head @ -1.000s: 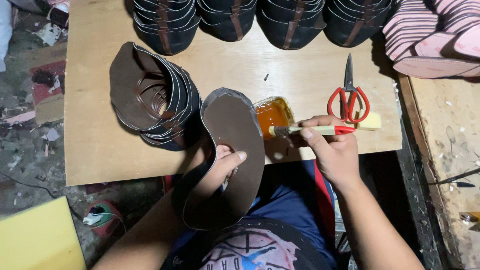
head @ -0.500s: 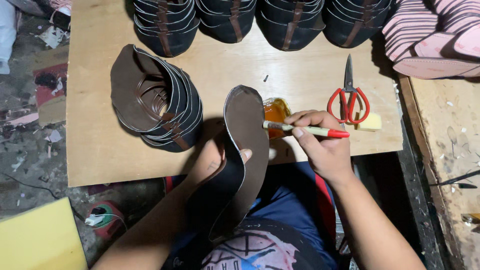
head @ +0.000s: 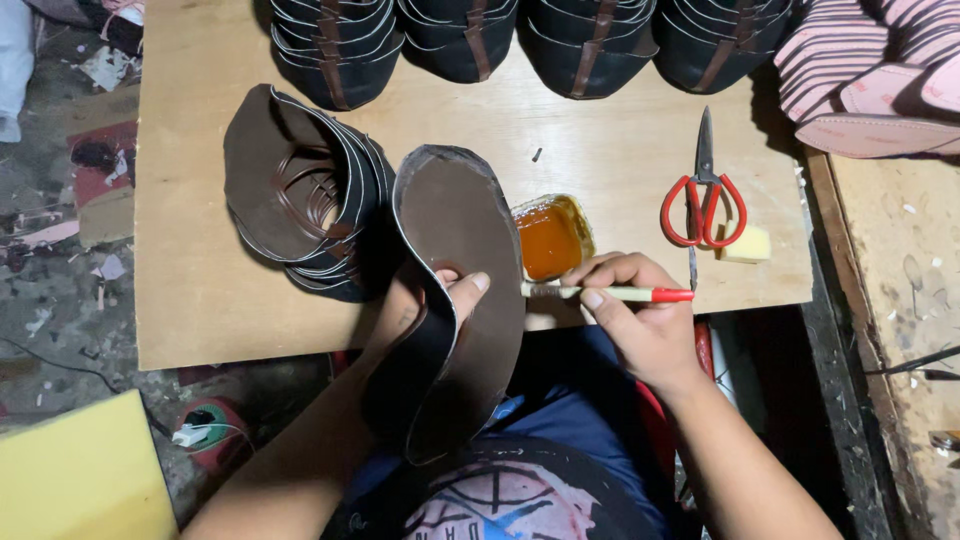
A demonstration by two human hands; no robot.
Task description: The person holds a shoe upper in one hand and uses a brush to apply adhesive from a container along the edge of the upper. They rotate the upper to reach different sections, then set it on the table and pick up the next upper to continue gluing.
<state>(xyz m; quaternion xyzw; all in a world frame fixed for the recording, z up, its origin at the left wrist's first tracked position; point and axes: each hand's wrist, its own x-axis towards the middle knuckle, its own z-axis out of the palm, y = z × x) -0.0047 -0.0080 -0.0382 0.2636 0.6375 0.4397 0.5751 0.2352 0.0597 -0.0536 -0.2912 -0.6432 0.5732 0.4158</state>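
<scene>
Hands are clamping — left hand (head: 420,300) pinching floppy brown insole (head: 465,280) (mid-edge grip), right hand (head: 640,320) gripping brush (head: 610,293).

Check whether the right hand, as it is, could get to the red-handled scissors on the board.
Probably yes. The scissors lie in the open just beyond the right hand, nothing between them, but its fingers hold a brush they would have to put down first.
</scene>
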